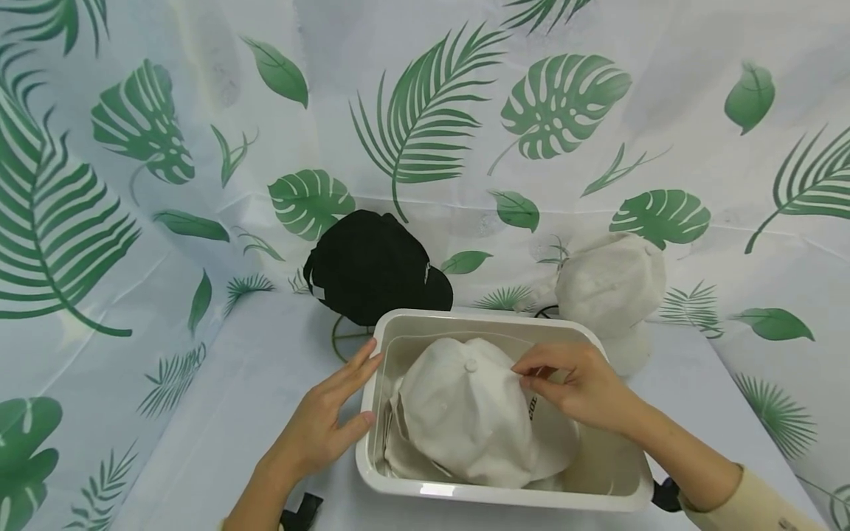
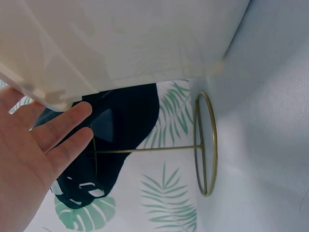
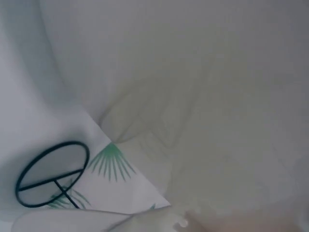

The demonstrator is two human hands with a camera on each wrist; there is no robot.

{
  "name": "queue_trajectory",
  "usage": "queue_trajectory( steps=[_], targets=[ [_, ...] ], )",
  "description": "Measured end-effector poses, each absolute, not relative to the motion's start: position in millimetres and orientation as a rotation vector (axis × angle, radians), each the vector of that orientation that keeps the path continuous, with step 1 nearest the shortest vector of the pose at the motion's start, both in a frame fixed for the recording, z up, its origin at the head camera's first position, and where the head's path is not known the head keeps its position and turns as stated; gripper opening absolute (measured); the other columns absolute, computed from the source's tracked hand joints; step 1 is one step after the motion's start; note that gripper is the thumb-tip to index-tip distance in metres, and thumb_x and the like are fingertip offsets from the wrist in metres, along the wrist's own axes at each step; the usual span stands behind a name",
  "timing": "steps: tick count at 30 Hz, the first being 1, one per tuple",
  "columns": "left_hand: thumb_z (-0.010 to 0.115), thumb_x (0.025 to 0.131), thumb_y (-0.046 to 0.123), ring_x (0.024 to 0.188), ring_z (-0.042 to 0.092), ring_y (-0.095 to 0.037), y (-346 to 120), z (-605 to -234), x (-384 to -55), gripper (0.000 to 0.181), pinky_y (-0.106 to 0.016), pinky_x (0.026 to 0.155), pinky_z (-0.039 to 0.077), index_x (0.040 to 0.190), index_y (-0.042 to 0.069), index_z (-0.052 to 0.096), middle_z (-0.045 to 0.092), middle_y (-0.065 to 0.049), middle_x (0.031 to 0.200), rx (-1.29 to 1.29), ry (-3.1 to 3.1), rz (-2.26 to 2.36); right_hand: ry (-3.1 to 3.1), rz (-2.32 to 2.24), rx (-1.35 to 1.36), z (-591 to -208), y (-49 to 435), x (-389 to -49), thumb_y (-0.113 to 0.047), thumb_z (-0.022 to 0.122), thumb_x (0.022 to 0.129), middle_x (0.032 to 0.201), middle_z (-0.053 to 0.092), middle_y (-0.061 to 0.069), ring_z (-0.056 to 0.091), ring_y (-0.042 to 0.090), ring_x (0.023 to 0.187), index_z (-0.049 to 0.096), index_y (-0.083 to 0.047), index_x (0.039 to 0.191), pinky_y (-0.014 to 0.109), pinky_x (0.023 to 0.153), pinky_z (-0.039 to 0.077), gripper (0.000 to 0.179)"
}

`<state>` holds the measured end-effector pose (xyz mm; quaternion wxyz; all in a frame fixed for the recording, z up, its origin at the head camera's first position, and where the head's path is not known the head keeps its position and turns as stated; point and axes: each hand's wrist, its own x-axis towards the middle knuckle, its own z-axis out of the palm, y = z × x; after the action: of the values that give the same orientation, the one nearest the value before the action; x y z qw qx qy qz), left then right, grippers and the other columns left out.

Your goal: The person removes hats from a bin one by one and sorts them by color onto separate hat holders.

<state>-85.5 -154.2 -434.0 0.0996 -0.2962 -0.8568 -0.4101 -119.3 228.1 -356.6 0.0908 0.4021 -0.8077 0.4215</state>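
A white plastic bin (image 1: 505,498) sits in the middle of the table in the head view. Inside it lies a cream baseball cap (image 1: 458,413), crown up, its brim toward the right with dark lettering on the front. More cream fabric shows beneath its left side. My right hand (image 1: 584,383) reaches over the bin and pinches the cap's crown between thumb and fingertips. Along the bin's left rim, my left hand (image 1: 332,413) rests with its fingers extended; the left wrist view also has those fingers (image 2: 67,123) at the bin's edge.
Behind the bin, a black cap (image 1: 372,265) hangs on a brass wire stand (image 2: 205,145). Another cream cap (image 1: 611,287) stands at the back right, near a black ring base (image 3: 53,174). A leaf-print cloth (image 1: 432,110) covers the backdrop.
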Motion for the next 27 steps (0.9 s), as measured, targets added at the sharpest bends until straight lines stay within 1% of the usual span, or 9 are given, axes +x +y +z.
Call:
queue_trajectory(
  steps=[9,16,23,27],
  targets=[
    [0.063,0.091,0.016,0.151,0.040,-0.025,-155,-434,-85,0.071,-0.056,0.112,0.044,0.160,0.012,0.045,0.029,0.000,0.171,-0.868,-2.537,-1.231,-2.393,1.232,1.200,-341,232,-120,0.025,0.077,0.074,0.095,0.076,-0.008,0.071,0.008,0.080,0.078,-0.018,0.101,0.021,0.068,0.059,0.051],
    [0.063,0.091,0.016,0.151,0.040,-0.025,-154,-435,-84,0.071,-0.054,0.113,0.044,0.160,0.012,0.046,0.029,0.000,0.171,-0.867,-2.541,-1.235,-2.352,1.193,1.221,-330,233,-120,0.026,0.077,0.072,0.093,0.076,-0.002,0.070,0.008,0.079,0.078,-0.014,0.100,0.019,0.069,0.057,0.049],
    [0.064,0.092,0.017,0.151,0.040,-0.025,-155,-435,-85,0.070,-0.054,0.113,0.044,0.159,0.011,0.046,0.029,-0.001,0.171,-0.881,-2.529,-1.225,-2.344,1.146,1.221,-320,237,-121,0.027,0.077,0.071,0.096,0.076,-0.008,0.070,0.005,0.081,0.078,-0.016,0.099,0.020,0.069,0.058,0.052],
    [0.064,0.092,0.016,0.151,0.041,-0.026,-155,-435,-85,0.070,-0.054,0.112,0.044,0.160,0.011,0.045,0.029,-0.001,0.171,-0.880,-2.527,-1.227,-2.353,1.141,1.203,-313,239,-121,0.027,0.077,0.070,0.095,0.076,-0.005,0.069,0.006,0.082,0.078,-0.012,0.099,0.020,0.071,0.059,0.049]
  ],
)
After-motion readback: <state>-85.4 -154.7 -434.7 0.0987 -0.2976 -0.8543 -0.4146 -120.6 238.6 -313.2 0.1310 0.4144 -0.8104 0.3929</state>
